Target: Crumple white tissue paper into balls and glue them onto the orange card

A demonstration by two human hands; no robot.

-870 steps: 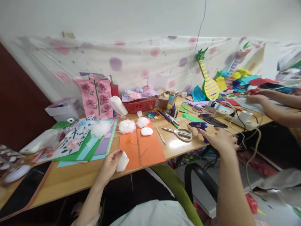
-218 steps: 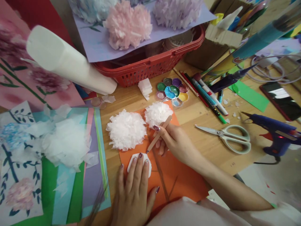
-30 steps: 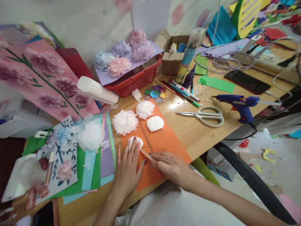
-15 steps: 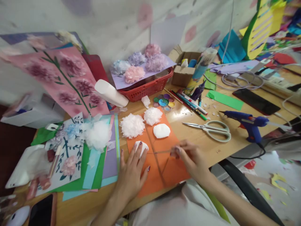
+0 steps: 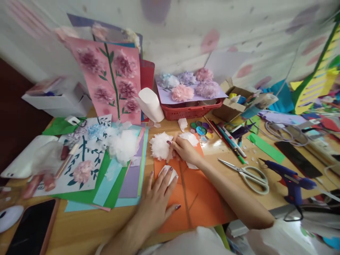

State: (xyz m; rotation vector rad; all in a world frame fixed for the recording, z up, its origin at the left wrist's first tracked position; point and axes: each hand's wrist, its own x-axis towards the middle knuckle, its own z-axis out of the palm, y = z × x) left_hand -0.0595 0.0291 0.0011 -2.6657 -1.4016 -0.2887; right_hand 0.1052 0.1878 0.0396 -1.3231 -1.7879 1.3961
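My left hand [image 5: 156, 200] lies flat with its fingers spread, the fingertips over a small white oval piece [image 5: 172, 177] on an orange sheet [image 5: 207, 205]. Pinched in my right hand [image 5: 187, 152] is a thin flat brown stick [image 5: 169, 156], its lower end just above that oval. A fluffy white tissue-paper flower [image 5: 160, 145] sits at the sheet's upper left, close behind the stick. Beyond my right hand, a second white flower [image 5: 190, 138] is partly covered. Another white piece [image 5: 191, 165] is mostly hidden under my right forearm. Brown lines branch across the sheet.
On the right lie scissors [image 5: 255, 179], a blue glue gun [image 5: 289, 177] and several pens [image 5: 231, 141]. Behind stand a red basket [image 5: 186, 112] and a white roll [image 5: 151, 105]. Coloured papers [image 5: 130, 184], white fluff [image 5: 123, 145] and a phone [image 5: 32, 226] are on the left.
My right hand has moved from the sheet's right side, up and left, bringing the stick over near the white flowers. My left hand stays on the oval. The camera view has shifted.
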